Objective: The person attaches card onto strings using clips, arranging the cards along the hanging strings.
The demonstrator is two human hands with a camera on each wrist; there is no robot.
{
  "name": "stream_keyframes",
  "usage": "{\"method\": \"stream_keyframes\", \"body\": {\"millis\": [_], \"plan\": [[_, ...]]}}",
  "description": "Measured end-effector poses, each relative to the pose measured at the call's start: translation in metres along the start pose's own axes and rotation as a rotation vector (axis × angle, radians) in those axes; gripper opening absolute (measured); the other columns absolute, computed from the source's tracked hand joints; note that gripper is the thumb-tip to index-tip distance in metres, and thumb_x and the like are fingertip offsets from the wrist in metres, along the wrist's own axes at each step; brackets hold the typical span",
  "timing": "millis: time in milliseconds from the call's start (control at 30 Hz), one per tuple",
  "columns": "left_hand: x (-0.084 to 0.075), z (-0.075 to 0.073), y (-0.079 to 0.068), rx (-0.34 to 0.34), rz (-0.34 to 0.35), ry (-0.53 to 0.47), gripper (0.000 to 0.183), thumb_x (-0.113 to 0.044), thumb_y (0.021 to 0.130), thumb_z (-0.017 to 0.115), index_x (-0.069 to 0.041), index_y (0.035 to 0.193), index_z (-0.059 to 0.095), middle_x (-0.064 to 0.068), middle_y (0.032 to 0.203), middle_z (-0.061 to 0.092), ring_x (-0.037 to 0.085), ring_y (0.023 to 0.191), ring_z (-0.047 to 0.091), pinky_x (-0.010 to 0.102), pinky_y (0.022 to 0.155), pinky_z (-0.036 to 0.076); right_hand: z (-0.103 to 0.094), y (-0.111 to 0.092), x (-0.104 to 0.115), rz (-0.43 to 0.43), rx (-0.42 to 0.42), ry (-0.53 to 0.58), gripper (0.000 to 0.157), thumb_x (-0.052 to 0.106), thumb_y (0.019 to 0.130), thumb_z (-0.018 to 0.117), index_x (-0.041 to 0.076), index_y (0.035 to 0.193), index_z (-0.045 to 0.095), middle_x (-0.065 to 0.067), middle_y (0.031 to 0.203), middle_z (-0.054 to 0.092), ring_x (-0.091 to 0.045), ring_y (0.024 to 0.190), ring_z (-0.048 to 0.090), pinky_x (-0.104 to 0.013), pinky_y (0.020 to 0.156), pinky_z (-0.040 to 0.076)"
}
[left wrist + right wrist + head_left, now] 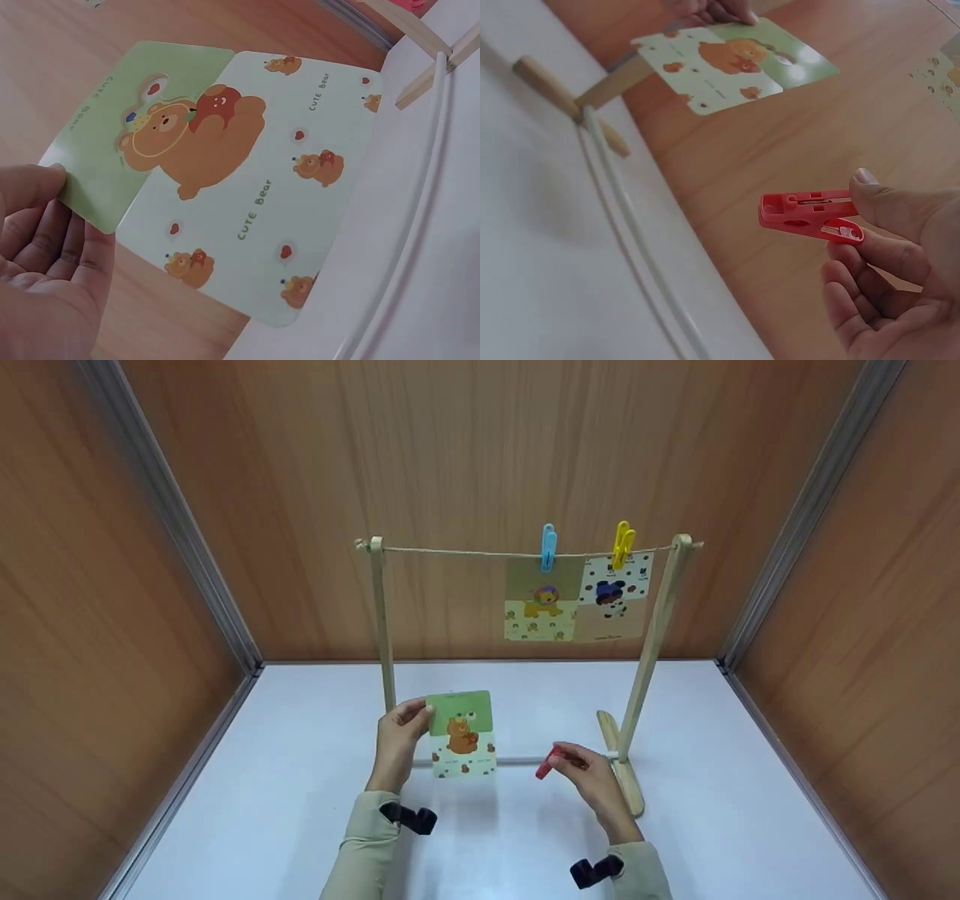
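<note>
My left hand (399,739) pinches a green and white bear card (462,735) by its upper left edge, thumb in front. In the left wrist view the card (217,172) shows a big brown bear and the words "Cute Bear". My right hand (592,780) holds a red clothespin (549,763) between thumb and fingers, to the right of the card and apart from it. The right wrist view shows the clothespin (810,216) with its handle ends between thumb and forefinger. Above both hands, a string (450,553) runs between two wooden posts.
A blue clothespin (549,547) holds a lion card (541,611) on the string. Beside it a yellow clothespin (622,544) holds a dotted card (611,600). The right post (654,645) stands on a wooden foot (628,787), joined by a low white rod (517,760).
</note>
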State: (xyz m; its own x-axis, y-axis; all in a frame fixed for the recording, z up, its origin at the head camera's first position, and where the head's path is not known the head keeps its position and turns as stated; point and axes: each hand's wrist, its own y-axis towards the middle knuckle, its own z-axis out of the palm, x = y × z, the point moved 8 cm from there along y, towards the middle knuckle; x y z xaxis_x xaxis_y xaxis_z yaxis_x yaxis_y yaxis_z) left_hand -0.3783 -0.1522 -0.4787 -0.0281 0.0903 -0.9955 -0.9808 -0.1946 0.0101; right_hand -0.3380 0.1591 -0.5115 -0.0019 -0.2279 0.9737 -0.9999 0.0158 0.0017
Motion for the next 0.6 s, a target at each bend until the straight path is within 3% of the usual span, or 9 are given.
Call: {"method": "stream_keyframes", "body": {"millis": [400,600], "plan": [[-0.033,0.004,0.004,-0.03,0.01,-0.034,0.028,-0.015,0.094,0.062,-0.003,0.119,0.062,0.011,0.113,0.065,0.015,0.099,0.063,0.035,0.099,0.047,-0.003,0.013,0.046,-0.079,0.0,-0.015,0.044,0.026,0.087,0.071,0.002,0.122,0.063,-0.007,0.106,0.067,-0.015,0.097,0.059,-0.023,0.085,0.047],[-0.049,0.007,0.006,-0.031,0.047,-0.067,0.027,-0.012,0.093,0.062,0.0,0.117,0.062,0.008,0.106,0.065,0.013,0.094,0.063,0.029,0.093,0.05,0.001,0.017,0.063,-0.092,0.004,-0.008,0.045,0.028,0.086,0.072,0.003,0.123,0.063,-0.006,0.106,0.066,-0.015,0.099,0.059,-0.025,0.088,0.049]]}}
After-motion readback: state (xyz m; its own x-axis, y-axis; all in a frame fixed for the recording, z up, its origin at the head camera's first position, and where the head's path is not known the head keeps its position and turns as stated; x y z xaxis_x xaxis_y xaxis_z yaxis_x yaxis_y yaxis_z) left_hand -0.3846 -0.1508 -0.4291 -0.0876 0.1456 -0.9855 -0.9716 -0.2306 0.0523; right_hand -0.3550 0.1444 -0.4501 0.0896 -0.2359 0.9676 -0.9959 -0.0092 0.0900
